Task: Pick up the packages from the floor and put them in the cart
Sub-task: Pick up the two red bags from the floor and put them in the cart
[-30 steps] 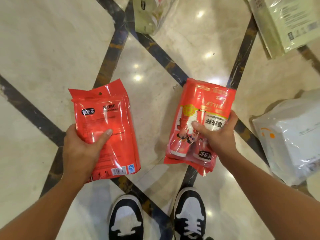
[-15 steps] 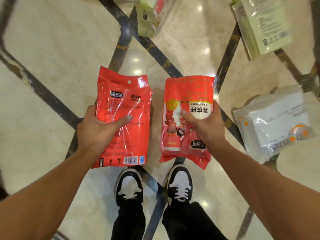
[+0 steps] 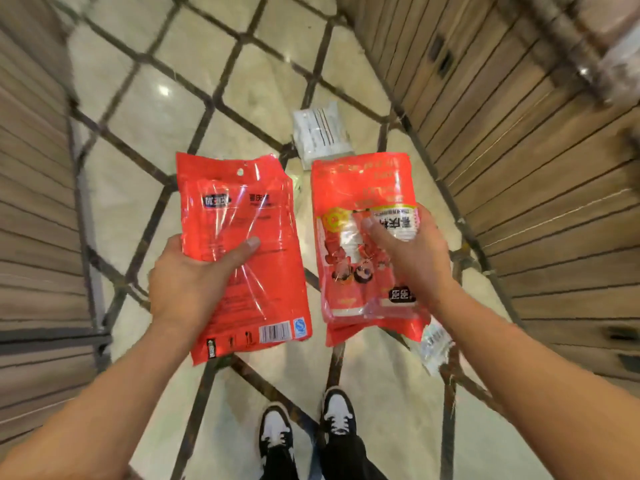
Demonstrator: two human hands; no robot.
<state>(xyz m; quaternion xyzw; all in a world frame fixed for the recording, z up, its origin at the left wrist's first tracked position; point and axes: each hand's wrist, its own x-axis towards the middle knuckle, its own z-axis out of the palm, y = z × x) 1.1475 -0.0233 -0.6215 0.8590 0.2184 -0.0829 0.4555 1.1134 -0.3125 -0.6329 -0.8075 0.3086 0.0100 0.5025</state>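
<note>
Gripping one red pack in my left hand and another in my right hand, long axes pointing ahead, I saw no cart.

Left hand holds one packet, right hand holds another packet beside it, both above the floor; a parcel lies on the floor beyond them; shoes below.
</note>
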